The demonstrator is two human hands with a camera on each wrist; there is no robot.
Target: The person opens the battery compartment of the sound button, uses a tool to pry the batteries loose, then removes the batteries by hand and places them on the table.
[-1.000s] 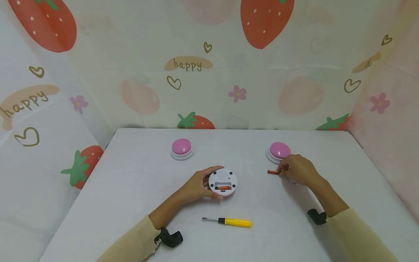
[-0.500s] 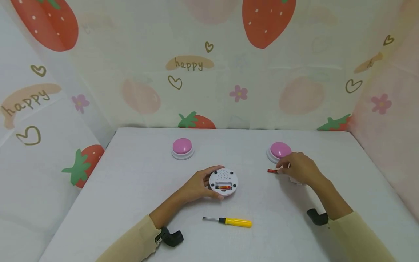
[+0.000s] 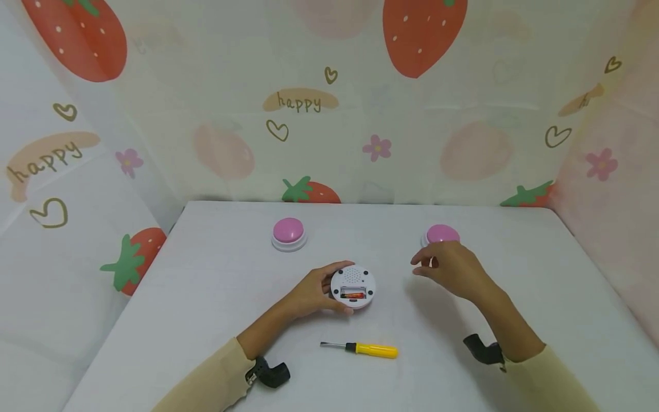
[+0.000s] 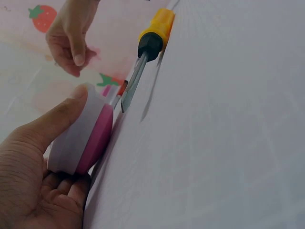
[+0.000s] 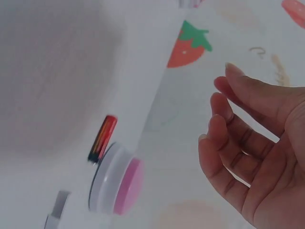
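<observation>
My left hand (image 3: 311,294) grips a round white push button (image 3: 352,276) by its side, with its underside facing up. In its uncovered compartment lies a red battery (image 3: 352,296). The left wrist view shows this button's pink dome (image 4: 97,143) turned down to the table, the thumb on the white base. Raised above the table at the right, my right hand (image 3: 453,269) has loosely bent fingers and holds nothing. A second red battery (image 5: 102,138) lies beside the right-hand pink button (image 5: 128,186); in the head view my right hand hides that battery.
A yellow-handled screwdriver (image 3: 376,350) lies in front of my left hand. Another pink button (image 3: 288,230) stands at the back left. At the lower left of the right wrist view is a small grey and white piece (image 5: 59,205). A strawberry-printed curtain (image 3: 412,154) hangs behind the table.
My right hand has come away from the second battery, moving left and upward, and its fingers have parted. My left hand keeps the upturned button in the same place.
</observation>
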